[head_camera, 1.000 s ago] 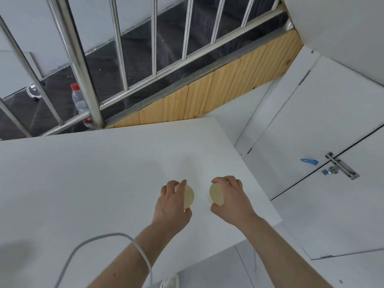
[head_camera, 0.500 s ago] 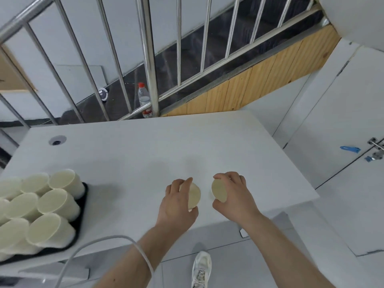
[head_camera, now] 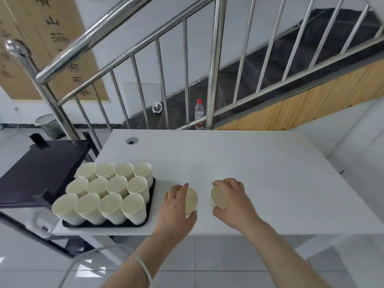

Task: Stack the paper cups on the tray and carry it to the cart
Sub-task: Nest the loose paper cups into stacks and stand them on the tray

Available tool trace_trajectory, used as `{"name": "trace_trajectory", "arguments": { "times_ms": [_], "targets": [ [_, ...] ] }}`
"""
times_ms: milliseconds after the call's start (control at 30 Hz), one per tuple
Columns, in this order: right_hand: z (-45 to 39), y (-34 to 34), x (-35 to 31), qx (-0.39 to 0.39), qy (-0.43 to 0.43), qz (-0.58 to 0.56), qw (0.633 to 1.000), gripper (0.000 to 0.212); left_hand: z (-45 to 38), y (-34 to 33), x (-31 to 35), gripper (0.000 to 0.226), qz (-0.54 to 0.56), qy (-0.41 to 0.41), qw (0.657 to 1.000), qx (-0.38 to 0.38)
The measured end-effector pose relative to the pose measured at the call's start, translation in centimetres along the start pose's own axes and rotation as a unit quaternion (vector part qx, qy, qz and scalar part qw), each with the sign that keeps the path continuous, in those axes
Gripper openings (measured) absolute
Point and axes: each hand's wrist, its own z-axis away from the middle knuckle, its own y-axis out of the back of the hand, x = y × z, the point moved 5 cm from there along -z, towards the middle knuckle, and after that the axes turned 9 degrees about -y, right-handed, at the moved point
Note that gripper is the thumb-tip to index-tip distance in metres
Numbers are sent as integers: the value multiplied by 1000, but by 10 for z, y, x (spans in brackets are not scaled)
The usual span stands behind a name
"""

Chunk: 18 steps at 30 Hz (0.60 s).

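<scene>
White laminate covers the tabletop [head_camera: 259, 163], and most of what surrounds it crowds in from 12 and 9 o'clock. A steel stair railing [head_camera: 214, 65] runs along the far edge at 12 o'clock, with a red-capped water bottle [head_camera: 199, 114] standing behind its bars on the dark stairs. A cable hole [head_camera: 132, 140] sits in the tabletop at about 11 o'clock. At 9 o'clock, just beside the tabletop's left edge, stands a dark cart [head_camera: 41, 171], its flat top lower than the tabletop surface. A pale cable [head_camera: 143, 269] loops across the left wrist at 6 o'clock.

At 8 o'clock a black tray [head_camera: 152, 196] rests on the tabletop near its front left corner. It holds twelve paper cups [head_camera: 112, 190], mouths up, packed in three rows of four and touching one another; they lean outward in the wide-angle view.

Right of the tray, near the front edge, the left hand [head_camera: 176, 213] grips one cup [head_camera: 192, 199] with fingers and thumb curled round it. The right hand [head_camera: 234, 202] grips a second cup [head_camera: 218, 197] the same way. Both held cups are tipped on their sides with their openings facing each other, close but apart.
</scene>
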Motion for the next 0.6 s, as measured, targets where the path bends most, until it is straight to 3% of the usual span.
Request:
{"name": "trace_trajectory", "arguments": {
  "times_ms": [600],
  "targets": [
    [-75,-114,-225,-45,61,-18,997,63,-8,139,-223,73,-24,71,996,40]
  ]
}}
